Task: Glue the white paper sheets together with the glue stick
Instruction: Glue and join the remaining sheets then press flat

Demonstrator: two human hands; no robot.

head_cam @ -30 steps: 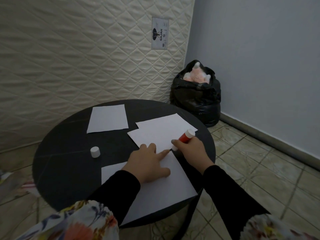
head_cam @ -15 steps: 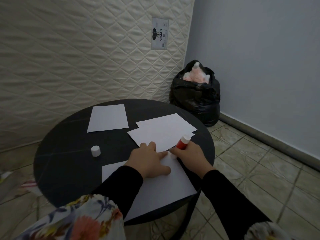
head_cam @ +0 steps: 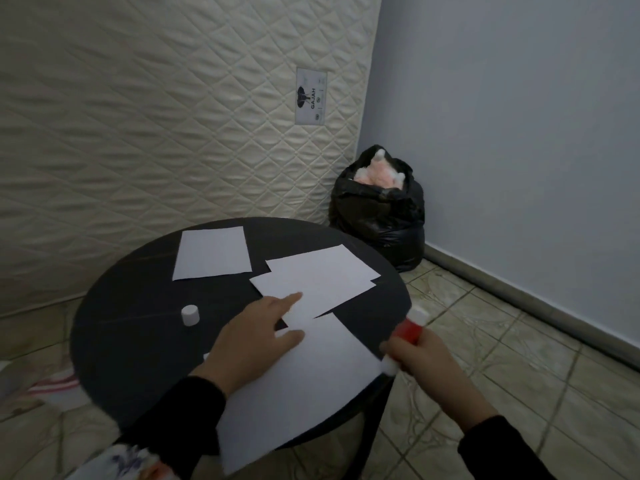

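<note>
Left hand (head_cam: 251, 336) lies flat on the near white sheet (head_cam: 301, 386), palm down, fingers (head_cam: 289, 299) spread. Index tip reaches onto the middle pair of sheets (head_cam: 318, 278); thumb rests on the near sheet's far edge. Nothing is gripped, just pressing the paper down.

Right hand (head_cam: 424, 355) is just past the right edge of the round black tabletop (head_cam: 138, 327), fingers curled around the red glue stick (head_cam: 408, 329). The stick is tilted, one white end up and away from the person, the other white end showing below the fist beside the near sheet's right corner. Motion blur here, so I can't tell whether that lower end touches the paper.

Sheets: the near one hangs over the tabletop's near edge. Two overlapping sheets sit toward the far right edge, the upper one offset. A single sheet (head_cam: 212, 252) lies apart at the far left.

White cap (head_cam: 189, 315) stands upright on the tabletop left of centre, well apart from the stick.

A black bag (head_cam: 379, 216) sits on the floor in the corner behind the tabletop.
</note>
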